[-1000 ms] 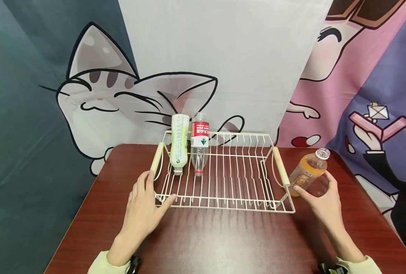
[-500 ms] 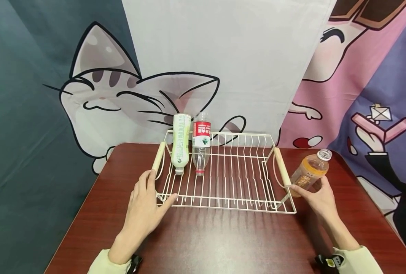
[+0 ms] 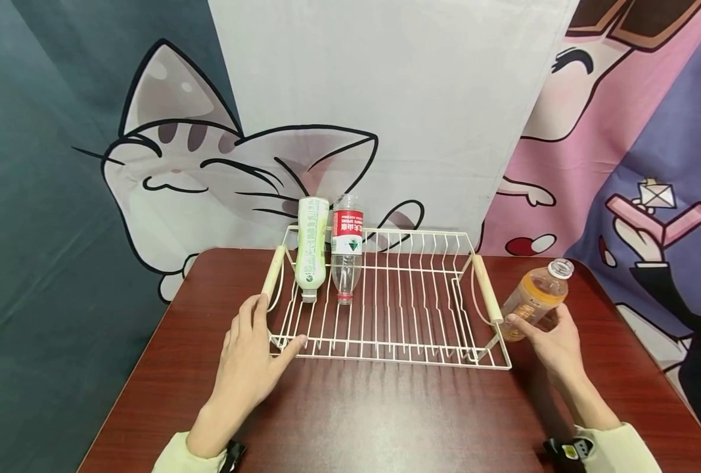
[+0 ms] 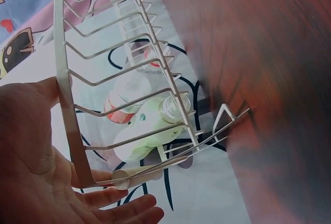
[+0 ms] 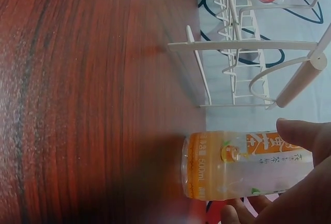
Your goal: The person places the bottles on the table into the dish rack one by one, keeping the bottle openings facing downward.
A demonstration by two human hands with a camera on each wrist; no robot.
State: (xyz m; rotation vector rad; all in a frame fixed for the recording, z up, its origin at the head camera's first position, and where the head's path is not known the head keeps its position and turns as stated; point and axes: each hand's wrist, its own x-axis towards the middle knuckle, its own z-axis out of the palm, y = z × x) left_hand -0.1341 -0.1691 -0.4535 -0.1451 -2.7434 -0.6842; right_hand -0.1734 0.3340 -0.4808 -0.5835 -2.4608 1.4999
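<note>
The right hand (image 3: pixel 554 341) holds the orange bottle (image 3: pixel 533 299), with the thumb on its near side and the fingers on the other side. This bottle is at the right of the scene, just outside the rack (image 3: pixel 385 360) and near its right wooden handle (image 3: pixel 487 289). Its base points down towards the tabletop (image 3: pixel 409 414), but I cannot tell if the two are touching. In the right wrist view, white and orange print can be seen on its side.

The left hand (image 3: pixel 246 361) is wide, with the thumb well apart from the fingers. It is placed at the near left corner of the rack: the thumb rests at the near rim, and the fingers are beside the near end of the left wooden handle (image 3: pixel 273 269).

In the left part of the rack are two bottles side by side, the green bottle (image 3: pixel 311 249) and, to its right, the clear bottle (image 3: pixel 347 230) with a red and white label. Both have their necks towards the near side and their bases towards the far side. Behind the tabletop hangs a cloth (image 3: pixel 415 98) with cartoon drawings.
</note>
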